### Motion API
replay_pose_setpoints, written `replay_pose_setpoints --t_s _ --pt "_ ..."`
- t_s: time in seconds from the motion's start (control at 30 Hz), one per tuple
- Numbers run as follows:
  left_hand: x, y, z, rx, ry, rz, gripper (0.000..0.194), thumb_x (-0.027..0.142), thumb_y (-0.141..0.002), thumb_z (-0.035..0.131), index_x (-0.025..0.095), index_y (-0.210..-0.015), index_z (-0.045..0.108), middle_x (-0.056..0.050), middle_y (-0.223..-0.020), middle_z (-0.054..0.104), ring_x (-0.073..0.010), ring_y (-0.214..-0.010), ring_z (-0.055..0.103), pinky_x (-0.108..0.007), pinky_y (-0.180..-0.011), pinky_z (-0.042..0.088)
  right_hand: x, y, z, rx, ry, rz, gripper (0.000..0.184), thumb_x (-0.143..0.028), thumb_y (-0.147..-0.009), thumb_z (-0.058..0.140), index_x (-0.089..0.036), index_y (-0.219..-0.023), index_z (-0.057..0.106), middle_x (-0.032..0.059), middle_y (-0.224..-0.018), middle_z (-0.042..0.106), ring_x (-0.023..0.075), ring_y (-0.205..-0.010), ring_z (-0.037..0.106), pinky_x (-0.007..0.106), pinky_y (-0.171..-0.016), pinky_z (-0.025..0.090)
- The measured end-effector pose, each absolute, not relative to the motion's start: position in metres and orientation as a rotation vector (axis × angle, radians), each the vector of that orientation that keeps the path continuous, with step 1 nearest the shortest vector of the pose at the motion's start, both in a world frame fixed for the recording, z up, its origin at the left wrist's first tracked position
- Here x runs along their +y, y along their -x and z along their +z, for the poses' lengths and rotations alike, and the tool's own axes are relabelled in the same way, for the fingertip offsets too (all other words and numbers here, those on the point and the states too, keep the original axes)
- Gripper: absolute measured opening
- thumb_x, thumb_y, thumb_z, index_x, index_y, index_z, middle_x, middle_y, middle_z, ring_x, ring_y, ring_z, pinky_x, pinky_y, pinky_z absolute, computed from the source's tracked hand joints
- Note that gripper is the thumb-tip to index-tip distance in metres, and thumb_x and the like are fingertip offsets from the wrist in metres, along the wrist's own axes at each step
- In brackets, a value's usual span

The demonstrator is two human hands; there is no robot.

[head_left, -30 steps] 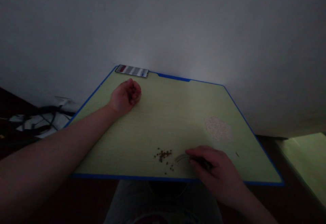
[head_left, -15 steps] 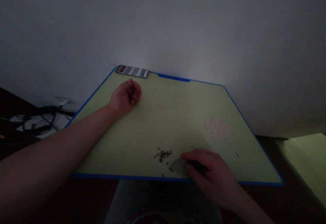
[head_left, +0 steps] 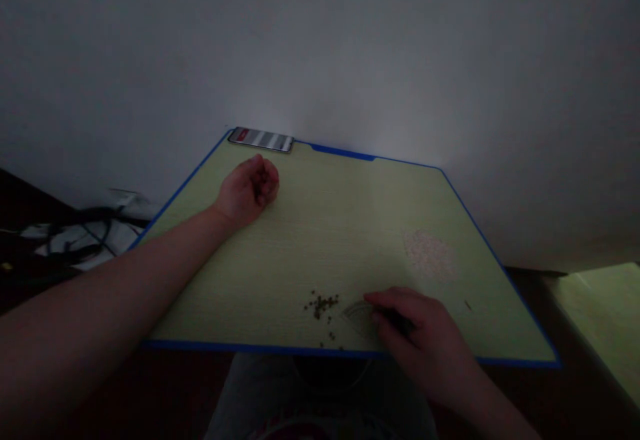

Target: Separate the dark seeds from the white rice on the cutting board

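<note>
My right hand [head_left: 417, 333] pinches a clear, curved protractor [head_left: 361, 317] with tick marks along its arc, close to the near edge of the table. Just left of its arc lies a small scatter of dark beans or seeds [head_left: 324, 305], with several strays nearer the edge. A flat patch of pale grains, like rice [head_left: 431, 255], is spread farther up on the right. My left hand [head_left: 250, 188] rests on the left side of the table, its fingers curled in a loose fist with nothing visible in them.
A lit phone [head_left: 261, 140] lies at the far left corner of the blue-edged table [head_left: 310, 227], against the wall. One thin dark bit [head_left: 468, 305] is at the right. Below the near edge, a dark round container [head_left: 330, 370] shows between my legs. Cables [head_left: 95, 217] lie left.
My right hand and the protractor have shifted slightly right, away from the dark beans. A couple of beans now lie apart near the table edge, where the protractor's tip was. The left hand stays put.
</note>
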State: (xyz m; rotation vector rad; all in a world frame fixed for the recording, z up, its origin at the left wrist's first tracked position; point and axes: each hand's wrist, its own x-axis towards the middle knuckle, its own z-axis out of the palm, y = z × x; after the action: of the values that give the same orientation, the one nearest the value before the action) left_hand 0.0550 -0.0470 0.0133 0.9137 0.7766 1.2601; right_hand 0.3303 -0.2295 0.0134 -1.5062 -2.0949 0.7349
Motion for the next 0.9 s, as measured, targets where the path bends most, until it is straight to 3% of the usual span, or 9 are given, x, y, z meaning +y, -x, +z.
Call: replay_pose_setpoints --t_s 0.4,0.9 --pt "-0.043 -0.052 0.006 0.692 -0.994 1.29 0.043 0.041 -0.09 0.041 0.016 -0.059 0.058 0.002 -0.041 0.037 -0.0074 -0.032 0.03 -0.022 -0.034 0.018 -0.23 -0.319 0.014 -2.094 1.469 0.793 0.026 -0.016 -0.087 0.051 -0.021 -0.102 0.072 0.0048 -0.083 0.073 0.0171 -0.072 0.068 0.03 -0.064 0.054" --pt "-0.05 -0.058 0.018 0.781 -0.893 1.272 0.046 0.041 -0.094 0.039 0.017 -0.056 0.051 0.003 -0.041 0.034 -0.0065 -0.033 0.029 -0.021 -0.035 0.02 -0.228 -0.315 0.012 -2.068 1.515 0.715 0.027 -0.018 -0.088 0.051 -0.019 -0.104 0.072 0.006 -0.084 0.075 0.018 -0.073 0.07 0.031 -0.066 0.056"
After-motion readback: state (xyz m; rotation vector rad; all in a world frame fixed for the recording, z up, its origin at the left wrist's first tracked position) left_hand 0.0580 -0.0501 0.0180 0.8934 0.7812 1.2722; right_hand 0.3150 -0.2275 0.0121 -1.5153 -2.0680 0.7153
